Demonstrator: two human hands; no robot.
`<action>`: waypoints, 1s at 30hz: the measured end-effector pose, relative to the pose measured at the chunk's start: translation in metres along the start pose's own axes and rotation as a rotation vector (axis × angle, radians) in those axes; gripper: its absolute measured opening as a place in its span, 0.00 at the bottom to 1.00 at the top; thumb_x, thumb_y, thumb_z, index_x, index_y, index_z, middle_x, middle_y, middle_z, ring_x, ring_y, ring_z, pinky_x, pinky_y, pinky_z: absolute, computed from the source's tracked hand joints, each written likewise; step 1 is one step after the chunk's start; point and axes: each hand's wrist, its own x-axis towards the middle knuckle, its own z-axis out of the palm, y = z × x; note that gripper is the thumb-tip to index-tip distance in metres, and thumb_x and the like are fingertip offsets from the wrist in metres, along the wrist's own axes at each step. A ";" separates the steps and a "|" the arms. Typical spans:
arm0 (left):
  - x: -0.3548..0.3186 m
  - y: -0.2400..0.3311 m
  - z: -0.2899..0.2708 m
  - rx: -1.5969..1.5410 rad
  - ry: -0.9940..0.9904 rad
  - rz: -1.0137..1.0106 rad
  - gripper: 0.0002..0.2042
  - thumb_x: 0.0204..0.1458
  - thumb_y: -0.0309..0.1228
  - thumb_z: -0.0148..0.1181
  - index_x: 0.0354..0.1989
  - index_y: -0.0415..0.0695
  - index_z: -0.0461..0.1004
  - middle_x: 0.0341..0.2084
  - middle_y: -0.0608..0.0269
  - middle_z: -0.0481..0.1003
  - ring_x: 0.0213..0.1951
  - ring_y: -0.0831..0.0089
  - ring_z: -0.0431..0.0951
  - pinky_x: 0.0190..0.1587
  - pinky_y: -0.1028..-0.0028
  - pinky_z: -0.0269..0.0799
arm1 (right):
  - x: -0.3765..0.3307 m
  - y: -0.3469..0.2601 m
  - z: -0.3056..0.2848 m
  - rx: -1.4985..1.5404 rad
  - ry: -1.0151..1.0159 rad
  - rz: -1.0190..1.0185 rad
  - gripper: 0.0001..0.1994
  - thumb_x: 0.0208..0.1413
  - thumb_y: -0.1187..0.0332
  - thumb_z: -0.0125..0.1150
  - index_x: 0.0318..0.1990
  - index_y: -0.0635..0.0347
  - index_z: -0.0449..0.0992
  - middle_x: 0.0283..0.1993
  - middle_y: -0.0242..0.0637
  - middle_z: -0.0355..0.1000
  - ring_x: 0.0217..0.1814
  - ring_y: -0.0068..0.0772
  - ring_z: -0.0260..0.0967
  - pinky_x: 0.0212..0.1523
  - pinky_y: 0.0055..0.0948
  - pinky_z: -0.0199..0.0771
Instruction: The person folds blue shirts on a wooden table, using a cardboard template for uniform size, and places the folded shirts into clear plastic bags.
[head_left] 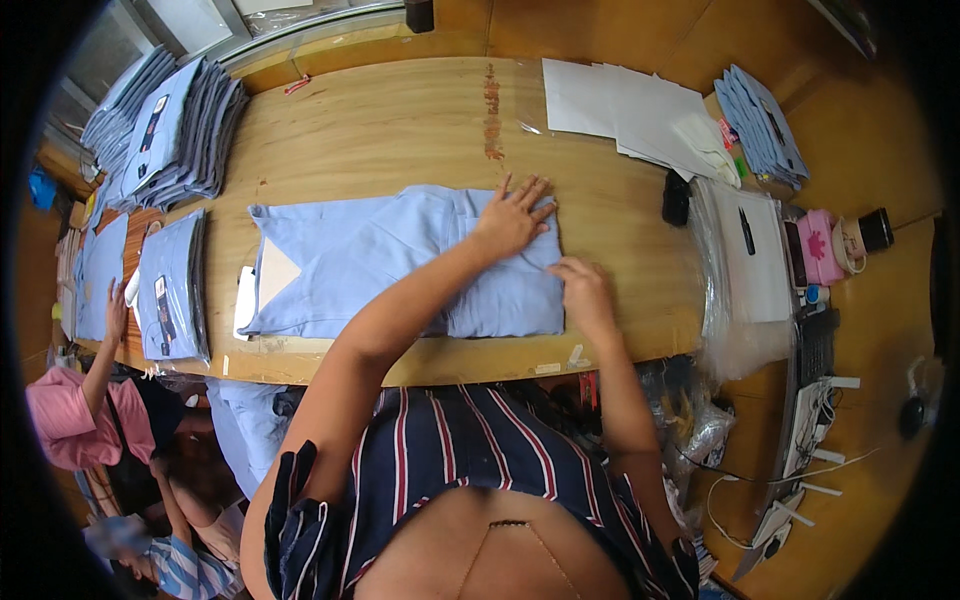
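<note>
From the head camera, a light blue shirt [400,262] lies partly folded in the middle of the wooden table [400,120]. The left hand [513,215] presses flat on it, fingers spread wide. The right hand [580,285] pinches the shirt's right edge with bent fingers, near a black phone [676,198].

light blue shirt [400,262], part-folded, flat on wooden table mid

Shirt [400,265] partly under both hands
</note>
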 end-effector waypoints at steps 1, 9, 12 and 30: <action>-0.008 0.016 -0.011 0.008 0.038 -0.070 0.24 0.50 0.48 0.40 0.52 0.46 0.62 0.57 0.55 0.52 0.61 0.61 0.46 0.59 0.52 0.35 | 0.006 0.008 -0.009 0.085 0.010 0.087 0.12 0.41 0.76 0.51 0.36 0.61 0.74 0.41 0.39 0.68 0.44 0.39 0.64 0.44 0.32 0.64; -0.067 0.084 -0.034 -0.263 -0.301 -0.126 0.35 0.46 0.58 0.39 0.59 0.49 0.50 0.59 0.50 0.46 0.60 0.47 0.41 0.55 0.43 0.34 | 0.089 -0.001 0.027 0.292 -0.421 -0.288 0.18 0.51 0.66 0.49 0.51 0.53 0.65 0.57 0.40 0.57 0.60 0.38 0.52 0.57 0.40 0.50; -0.069 0.088 -0.036 -0.214 -0.226 -0.166 0.37 0.44 0.59 0.40 0.59 0.49 0.49 0.59 0.47 0.43 0.60 0.47 0.40 0.55 0.43 0.37 | 0.104 0.000 0.044 -0.109 -0.477 -0.350 0.21 0.52 0.64 0.48 0.55 0.49 0.59 0.62 0.38 0.48 0.63 0.38 0.44 0.58 0.47 0.43; -0.093 0.104 -0.058 -0.269 -0.197 -0.227 0.51 0.26 0.59 0.60 0.60 0.50 0.44 0.58 0.44 0.44 0.59 0.46 0.43 0.55 0.43 0.38 | 0.078 0.014 0.008 0.481 -0.898 -0.272 0.18 0.53 0.76 0.40 0.50 0.47 0.67 0.52 0.26 0.64 0.62 0.30 0.50 0.63 0.41 0.29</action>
